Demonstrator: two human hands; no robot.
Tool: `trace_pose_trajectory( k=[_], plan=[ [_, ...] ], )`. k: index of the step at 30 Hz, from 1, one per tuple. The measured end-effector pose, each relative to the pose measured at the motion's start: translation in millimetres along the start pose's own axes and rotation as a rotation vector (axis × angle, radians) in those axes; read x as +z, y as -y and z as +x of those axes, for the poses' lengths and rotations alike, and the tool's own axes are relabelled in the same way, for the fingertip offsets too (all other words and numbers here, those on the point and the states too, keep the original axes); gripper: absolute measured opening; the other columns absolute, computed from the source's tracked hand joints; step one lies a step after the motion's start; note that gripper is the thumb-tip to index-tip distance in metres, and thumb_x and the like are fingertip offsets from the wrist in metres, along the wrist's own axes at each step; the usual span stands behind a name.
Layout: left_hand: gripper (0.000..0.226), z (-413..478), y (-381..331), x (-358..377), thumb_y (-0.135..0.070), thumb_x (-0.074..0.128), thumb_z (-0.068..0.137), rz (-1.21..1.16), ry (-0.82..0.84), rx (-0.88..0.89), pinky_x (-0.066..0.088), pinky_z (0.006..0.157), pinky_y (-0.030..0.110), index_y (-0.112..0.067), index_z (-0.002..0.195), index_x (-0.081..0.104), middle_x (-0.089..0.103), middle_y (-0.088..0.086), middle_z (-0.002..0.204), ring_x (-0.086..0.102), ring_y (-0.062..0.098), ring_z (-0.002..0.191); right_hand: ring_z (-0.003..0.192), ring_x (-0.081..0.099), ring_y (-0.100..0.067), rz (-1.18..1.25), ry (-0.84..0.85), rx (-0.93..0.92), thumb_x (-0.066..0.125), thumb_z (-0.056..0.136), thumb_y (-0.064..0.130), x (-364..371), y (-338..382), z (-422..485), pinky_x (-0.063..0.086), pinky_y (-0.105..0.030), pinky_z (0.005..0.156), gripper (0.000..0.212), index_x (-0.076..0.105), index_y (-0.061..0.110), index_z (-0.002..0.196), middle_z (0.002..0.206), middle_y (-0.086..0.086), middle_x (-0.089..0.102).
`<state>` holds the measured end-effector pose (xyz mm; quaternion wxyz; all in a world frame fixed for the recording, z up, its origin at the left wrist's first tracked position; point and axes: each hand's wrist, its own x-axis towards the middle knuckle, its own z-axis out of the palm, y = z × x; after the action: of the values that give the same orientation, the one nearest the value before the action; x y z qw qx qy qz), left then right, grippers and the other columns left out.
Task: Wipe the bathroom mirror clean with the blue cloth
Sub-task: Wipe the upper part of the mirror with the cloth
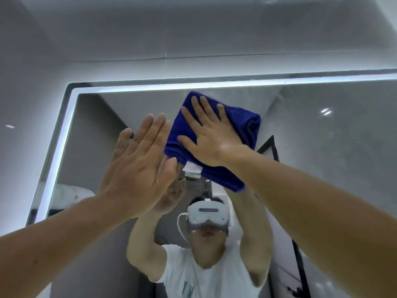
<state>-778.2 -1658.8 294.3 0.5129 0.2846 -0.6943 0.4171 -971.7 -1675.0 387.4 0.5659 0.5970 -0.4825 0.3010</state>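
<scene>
The mirror point(322, 147) fills most of the grey wall, with a strip of white light point(171, 86) running along its top and left edges. In the glass stands the reflection of the person point(206, 265), arms up, in a white T-shirt and a white headset point(207, 216).

The blue cloth point(242, 127) lies folded into a thick pad, flat against the glass near the mirror's top edge, closer to the upper left corner than the right. A small white tag point(193, 167) pokes out at its lower edge.

The right hand point(211, 138) is spread wide on the cloth, fingers splayed, palm pressing it to the glass (no curled grip, simply flat pressure). The left hand point(139, 162) is raised just beside the cloth's left edge, fingers straight and together, holding nothing; whether it touches the glass I cannot tell.
</scene>
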Motion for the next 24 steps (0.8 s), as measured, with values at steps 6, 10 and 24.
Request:
trace_pose_trajectory(
  k=[6, 10, 24],
  plan=[
    [0.070, 12, -28, -7, -0.056, 0.001, 0.090, 0.023, 0.021, -0.033, -0.019, 0.118, 0.025, -0.025, 0.152, -0.011, -0.016, -0.013, 0.161, -0.023, -0.002, 0.145, 0.139, -0.035, -0.009, 0.062, 0.068, -0.182, 0.006, 0.096, 0.059, 10, 4, -81, -0.027, -0.037, 0.111, 0.066, -0.013, 0.028, 0.151, 0.156, 0.006, -0.029],
    [0.072, 20, -33, -11, -0.061, -0.003, 0.086, 0.012, 0.036, -0.058, -0.018, 0.118, 0.026, -0.029, 0.150, -0.013, -0.021, -0.017, 0.158, -0.027, -0.006, 0.142, 0.141, -0.030, -0.007, 0.057, 0.051, -0.138, 0.002, 0.096, 0.059, 0, -44, -69, -0.025, -0.032, 0.112, 0.063, -0.013, 0.032, 0.151, 0.155, 0.010, -0.030],
    [0.077, 62, 40, -17, -0.062, -0.007, 0.084, -0.007, 0.008, -0.018, -0.022, 0.116, 0.026, -0.029, 0.153, -0.016, -0.026, -0.018, 0.159, -0.034, -0.007, 0.138, 0.147, -0.019, -0.022, 0.027, 0.026, 0.369, 0.006, 0.096, 0.062, -30, -86, 96, -0.010, -0.049, 0.117, 0.072, -0.012, 0.023, 0.153, 0.160, -0.006, -0.020]
  ],
)
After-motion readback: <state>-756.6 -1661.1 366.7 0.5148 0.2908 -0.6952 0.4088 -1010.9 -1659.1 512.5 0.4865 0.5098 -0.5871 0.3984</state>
